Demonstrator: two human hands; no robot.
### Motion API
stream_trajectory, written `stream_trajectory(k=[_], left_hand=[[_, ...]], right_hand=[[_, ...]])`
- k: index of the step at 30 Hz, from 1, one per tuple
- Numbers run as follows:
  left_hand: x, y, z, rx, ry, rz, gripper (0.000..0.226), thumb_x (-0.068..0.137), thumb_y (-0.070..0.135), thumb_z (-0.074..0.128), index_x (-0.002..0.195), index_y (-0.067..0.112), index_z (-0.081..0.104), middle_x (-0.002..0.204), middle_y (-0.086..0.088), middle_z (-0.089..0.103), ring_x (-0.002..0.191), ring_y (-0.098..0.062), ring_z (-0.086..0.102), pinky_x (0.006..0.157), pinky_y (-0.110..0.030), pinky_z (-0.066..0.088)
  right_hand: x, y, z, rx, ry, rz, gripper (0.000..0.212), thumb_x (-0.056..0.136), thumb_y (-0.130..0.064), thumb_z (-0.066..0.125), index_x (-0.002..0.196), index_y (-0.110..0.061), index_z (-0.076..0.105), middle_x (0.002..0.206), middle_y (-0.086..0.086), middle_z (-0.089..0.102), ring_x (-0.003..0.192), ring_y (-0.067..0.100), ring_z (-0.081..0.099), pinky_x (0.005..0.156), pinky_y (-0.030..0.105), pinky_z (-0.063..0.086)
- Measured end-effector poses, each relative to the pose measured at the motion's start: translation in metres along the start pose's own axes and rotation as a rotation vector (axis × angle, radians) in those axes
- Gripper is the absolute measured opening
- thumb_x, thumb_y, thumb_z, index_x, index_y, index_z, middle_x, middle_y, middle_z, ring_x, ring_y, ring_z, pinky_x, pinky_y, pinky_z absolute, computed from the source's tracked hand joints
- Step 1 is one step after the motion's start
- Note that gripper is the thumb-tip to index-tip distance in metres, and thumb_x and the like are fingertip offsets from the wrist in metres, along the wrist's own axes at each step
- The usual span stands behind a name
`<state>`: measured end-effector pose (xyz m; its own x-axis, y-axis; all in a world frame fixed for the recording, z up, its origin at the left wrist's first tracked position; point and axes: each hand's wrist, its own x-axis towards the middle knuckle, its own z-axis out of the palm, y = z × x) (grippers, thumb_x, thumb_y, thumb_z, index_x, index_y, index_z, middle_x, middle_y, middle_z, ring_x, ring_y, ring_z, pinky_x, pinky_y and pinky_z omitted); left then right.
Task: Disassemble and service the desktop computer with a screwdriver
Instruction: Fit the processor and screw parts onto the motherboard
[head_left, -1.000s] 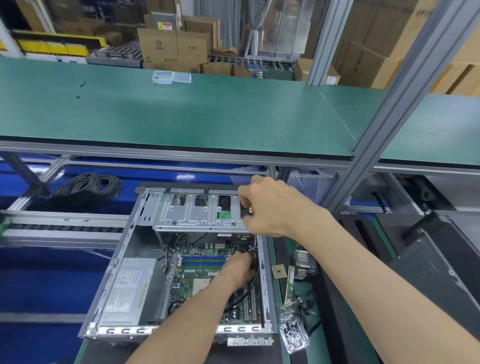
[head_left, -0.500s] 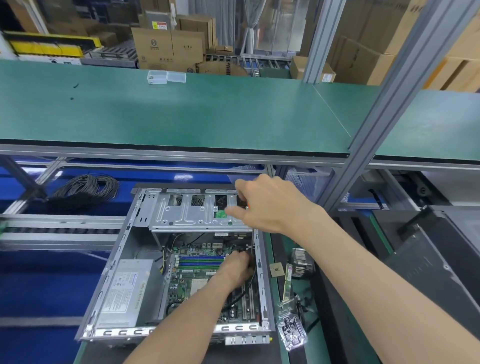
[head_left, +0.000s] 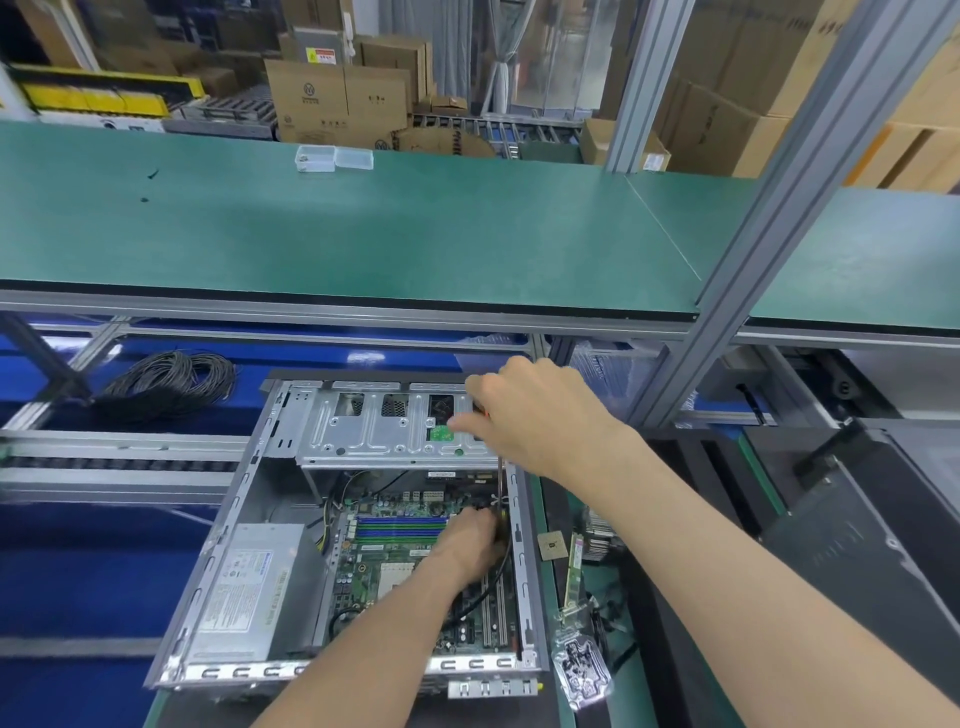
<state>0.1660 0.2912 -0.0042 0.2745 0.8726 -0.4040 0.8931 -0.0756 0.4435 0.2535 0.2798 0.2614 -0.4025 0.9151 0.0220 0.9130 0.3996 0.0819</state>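
Green matting covered a long upper shelf (head_left: 415, 234), which was carried on grey aluminium posts (head_left: 779, 208); a small clear plastic box (head_left: 333, 157) was set near its far edge. Cardboard cartons (head_left: 337, 98) were stacked in the room behind. Below the shelf, the opened desktop computer (head_left: 358, 530) was laid on its side at the edge of a green-edged bench, with a blue surface and a coil of black cable (head_left: 166, 382) to its left. A processor chip (head_left: 550, 546) and a memory stick (head_left: 574, 577) were laid just beside the case on the right.

The right hand (head_left: 535, 415) was clenched around a screwdriver (head_left: 500, 478); only a trace of red handle and the thin shaft could be seen, and the tip was hidden at the case's right wall. The left hand (head_left: 467, 545) was placed on the motherboard (head_left: 389, 561), fingers curled downward by the shaft; whether anything was gripped could not be told.
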Motion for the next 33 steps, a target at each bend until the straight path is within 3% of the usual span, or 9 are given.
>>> stream_trajectory(k=[5, 8, 11, 13, 18, 21, 25, 30, 33], left_hand=[[-0.001, 0.001, -0.002, 0.002, 0.007, -0.001, 0.022, 0.098, 0.020, 0.058, 0.111, 0.002, 0.061, 0.090, -0.007, 0.048, 0.077, -0.026, 0.053, 0.069, -0.031, 0.047], [-0.002, 0.001, -0.002, 0.007, 0.002, -0.003, 0.021, 0.096, 0.017, 0.059, 0.111, 0.003, 0.060, 0.092, -0.009, 0.052, 0.078, -0.026, 0.053, 0.069, -0.032, 0.048], [-0.003, 0.001, -0.003, -0.010, -0.013, 0.002, 0.024, 0.096, 0.017, 0.058, 0.116, 0.004, 0.061, 0.105, -0.017, 0.063, 0.083, -0.030, 0.060, 0.072, -0.033, 0.051], [-0.003, 0.002, -0.003, -0.017, -0.016, 0.011, 0.024, 0.096, 0.015, 0.057, 0.116, 0.003, 0.062, 0.106, -0.019, 0.066, 0.089, -0.034, 0.065, 0.072, -0.033, 0.053], [-0.005, 0.003, -0.006, -0.003, -0.021, 0.005, 0.020, 0.097, 0.015, 0.055, 0.110, 0.000, 0.061, 0.099, -0.017, 0.062, 0.079, -0.030, 0.057, 0.068, -0.032, 0.051], [-0.005, 0.004, -0.006, 0.002, -0.017, 0.007, 0.018, 0.097, 0.014, 0.055, 0.107, 0.000, 0.061, 0.096, -0.015, 0.061, 0.078, -0.028, 0.056, 0.068, -0.032, 0.050], [-0.006, 0.003, -0.005, 0.011, -0.009, 0.006, 0.021, 0.098, 0.018, 0.057, 0.110, 0.001, 0.061, 0.097, -0.013, 0.059, 0.079, -0.027, 0.055, 0.070, -0.033, 0.051], [-0.004, 0.003, -0.005, 0.018, -0.018, 0.003, 0.021, 0.097, 0.017, 0.058, 0.111, 0.001, 0.061, 0.095, -0.012, 0.058, 0.079, -0.027, 0.057, 0.072, -0.035, 0.054], [-0.004, 0.004, -0.006, 0.022, -0.016, 0.005, 0.021, 0.097, 0.018, 0.057, 0.110, 0.002, 0.061, 0.094, -0.013, 0.058, 0.078, -0.027, 0.055, 0.071, -0.035, 0.052]], right_hand=[[0.003, 0.006, -0.003, 0.181, -0.110, -0.110, 0.014, 0.086, -0.014, 0.061, 0.099, -0.017, 0.059, 0.090, 0.000, 0.051, 0.089, 0.027, 0.055, 0.068, 0.036, 0.040], [-0.001, 0.009, -0.006, 0.245, -0.112, -0.101, 0.025, 0.079, -0.024, 0.064, 0.102, -0.022, 0.055, 0.095, -0.003, 0.049, 0.088, 0.026, 0.053, 0.069, 0.037, 0.046], [0.000, 0.010, -0.002, 0.028, -0.028, 0.015, 0.037, 0.096, -0.054, 0.051, 0.103, -0.018, 0.056, 0.078, 0.001, 0.036, 0.077, 0.030, 0.043, 0.068, 0.039, 0.037], [0.002, 0.009, -0.001, -0.001, -0.021, 0.025, 0.035, 0.102, -0.048, 0.046, 0.101, -0.014, 0.057, 0.071, -0.001, 0.026, 0.077, 0.032, 0.041, 0.067, 0.040, 0.034], [0.003, 0.007, -0.005, 0.189, -0.150, -0.115, 0.011, 0.082, -0.012, 0.059, 0.091, -0.018, 0.056, 0.094, 0.000, 0.053, 0.088, 0.027, 0.056, 0.068, 0.035, 0.043], [0.001, 0.000, -0.007, 0.226, -0.127, -0.124, 0.017, 0.074, -0.020, 0.063, 0.088, -0.023, 0.054, 0.091, -0.006, 0.047, 0.082, 0.024, 0.055, 0.061, 0.032, 0.037], [0.005, -0.005, -0.002, -0.025, -0.001, -0.008, 0.032, 0.100, -0.049, 0.047, 0.094, -0.018, 0.051, 0.072, -0.001, 0.030, 0.074, 0.029, 0.043, 0.067, 0.039, 0.033], [0.009, 0.002, 0.002, 0.141, -0.107, -0.084, 0.006, 0.092, -0.016, 0.054, 0.093, -0.017, 0.048, 0.084, 0.003, 0.044, 0.085, 0.033, 0.049, 0.068, 0.036, 0.036], [0.005, 0.008, -0.003, 0.264, -0.158, -0.139, 0.025, 0.077, -0.011, 0.063, 0.092, -0.027, 0.051, 0.092, -0.005, 0.050, 0.087, 0.024, 0.055, 0.066, 0.032, 0.037]])
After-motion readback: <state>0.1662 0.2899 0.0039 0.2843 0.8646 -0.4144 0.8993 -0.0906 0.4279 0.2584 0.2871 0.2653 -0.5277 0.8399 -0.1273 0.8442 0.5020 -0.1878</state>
